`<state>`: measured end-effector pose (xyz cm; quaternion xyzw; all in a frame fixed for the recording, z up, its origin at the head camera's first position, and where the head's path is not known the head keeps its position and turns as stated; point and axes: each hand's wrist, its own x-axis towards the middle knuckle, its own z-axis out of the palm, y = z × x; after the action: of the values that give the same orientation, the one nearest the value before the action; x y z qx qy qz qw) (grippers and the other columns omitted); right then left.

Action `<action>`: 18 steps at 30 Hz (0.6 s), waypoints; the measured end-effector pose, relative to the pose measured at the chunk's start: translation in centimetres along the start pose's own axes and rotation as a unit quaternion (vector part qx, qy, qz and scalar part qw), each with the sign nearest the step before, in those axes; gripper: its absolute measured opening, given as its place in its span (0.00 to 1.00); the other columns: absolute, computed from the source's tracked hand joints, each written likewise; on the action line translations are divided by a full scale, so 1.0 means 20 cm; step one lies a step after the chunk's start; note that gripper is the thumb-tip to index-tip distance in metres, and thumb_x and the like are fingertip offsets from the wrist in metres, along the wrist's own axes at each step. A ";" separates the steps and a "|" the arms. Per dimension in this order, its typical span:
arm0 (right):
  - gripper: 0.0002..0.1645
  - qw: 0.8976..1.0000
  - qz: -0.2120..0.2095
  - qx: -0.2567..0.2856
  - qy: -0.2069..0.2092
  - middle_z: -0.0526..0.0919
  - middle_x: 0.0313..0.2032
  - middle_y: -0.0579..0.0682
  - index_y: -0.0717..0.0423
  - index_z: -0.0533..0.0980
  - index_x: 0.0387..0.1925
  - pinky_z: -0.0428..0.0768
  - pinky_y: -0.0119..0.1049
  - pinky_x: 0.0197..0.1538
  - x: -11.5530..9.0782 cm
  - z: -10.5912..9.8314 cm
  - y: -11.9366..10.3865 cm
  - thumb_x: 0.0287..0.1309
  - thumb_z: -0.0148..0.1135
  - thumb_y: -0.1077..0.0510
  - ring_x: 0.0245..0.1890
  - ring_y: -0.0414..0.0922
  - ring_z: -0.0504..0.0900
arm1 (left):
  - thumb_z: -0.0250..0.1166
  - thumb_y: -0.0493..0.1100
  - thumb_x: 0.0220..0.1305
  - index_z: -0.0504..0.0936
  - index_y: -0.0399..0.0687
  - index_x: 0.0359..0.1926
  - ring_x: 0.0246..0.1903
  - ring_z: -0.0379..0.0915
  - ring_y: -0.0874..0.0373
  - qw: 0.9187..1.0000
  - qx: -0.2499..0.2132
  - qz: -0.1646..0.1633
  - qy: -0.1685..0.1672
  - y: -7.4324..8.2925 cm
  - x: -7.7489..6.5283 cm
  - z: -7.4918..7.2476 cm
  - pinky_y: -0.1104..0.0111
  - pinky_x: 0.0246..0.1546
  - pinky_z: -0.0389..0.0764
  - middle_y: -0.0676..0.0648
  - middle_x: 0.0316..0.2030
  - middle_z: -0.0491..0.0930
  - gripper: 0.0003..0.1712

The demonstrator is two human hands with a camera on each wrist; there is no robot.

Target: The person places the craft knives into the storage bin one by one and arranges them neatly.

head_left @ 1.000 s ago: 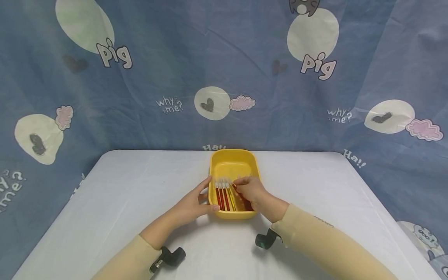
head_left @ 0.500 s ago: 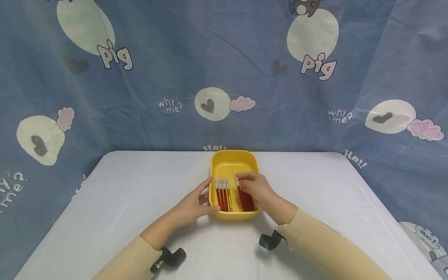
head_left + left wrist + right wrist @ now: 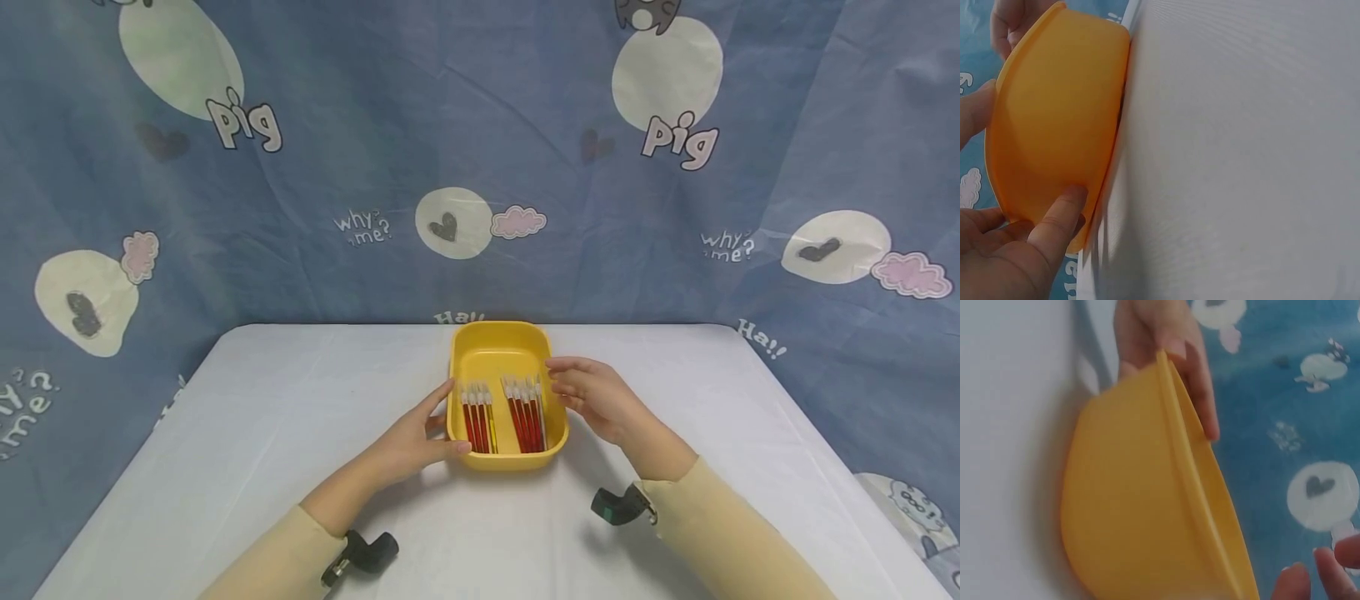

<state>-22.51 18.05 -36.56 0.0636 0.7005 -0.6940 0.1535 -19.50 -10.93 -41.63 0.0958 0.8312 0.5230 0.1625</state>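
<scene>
A yellow plastic tray (image 3: pixel 501 462) with high walls stands on the table. My left hand (image 3: pixel 412 437) holds it at the near left corner, thumb at the front rim and fingers along the left side. Inside lie two groups of paintbrushes with pale tips. The left group (image 3: pixel 473 421) has red handles plus one yellow-handled paintbrush (image 3: pixel 492 427); the right group (image 3: pixel 527 421) is mostly red. Just past the right rim my right hand (image 3: pixel 600 398) hovers with fingers loosely bent and nothing in them. In the right wrist view only its fingertips (image 3: pixel 1293 584) show.
White cloth covers the table (image 3: pixel 315 375), and the tray stands near its far edge. Behind hangs a blue printed curtain (image 3: pixel 480 125). A dark wrist camera mount sits on each forearm, the left mount (image 3: pixel 363 550) low over the table and the right mount (image 3: pixel 622 506) likewise.
My right hand has let go of the brushes and moved right, out of the tray. One yellow brush has shifted from the left group to the right side. The left hand stays put.
</scene>
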 end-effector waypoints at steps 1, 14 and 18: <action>0.26 1.000 0.000 -0.004 0.001 0.70 0.63 0.63 0.67 0.69 0.66 0.78 0.35 0.55 0.00 -0.02 0.00 0.69 0.54 0.62 0.56 0.54 0.74 | 0.78 0.53 0.54 0.48 0.62 0.80 0.71 0.60 0.41 1.000 0.000 0.000 0.001 0.00 0.00 0.00 0.42 0.67 0.63 0.41 0.74 0.60 0.61; 0.26 0.995 -0.031 -0.094 -0.012 0.67 0.68 0.63 0.65 0.68 0.67 0.71 0.52 0.67 -0.05 -0.15 0.05 0.71 0.53 0.61 0.67 0.59 0.66 | 0.76 0.54 0.57 0.47 0.60 0.80 0.71 0.60 0.40 1.000 0.000 0.014 -0.007 -0.02 0.01 0.00 0.45 0.66 0.67 0.42 0.75 0.56 0.60; 0.23 0.978 -0.075 -0.194 -0.008 0.72 0.66 0.63 0.63 0.72 0.64 0.77 0.49 0.62 -0.07 -0.21 0.04 0.72 0.54 0.59 0.64 0.57 0.72 | 0.75 0.54 0.58 0.47 0.58 0.80 0.70 0.59 0.38 1.000 0.005 0.024 -0.009 -0.02 0.01 0.01 0.45 0.65 0.68 0.41 0.76 0.54 0.59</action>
<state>-21.44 22.47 -36.85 -0.0261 0.8236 -0.5546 0.1161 -19.70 -10.88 -42.18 0.1213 0.8297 0.5218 0.1570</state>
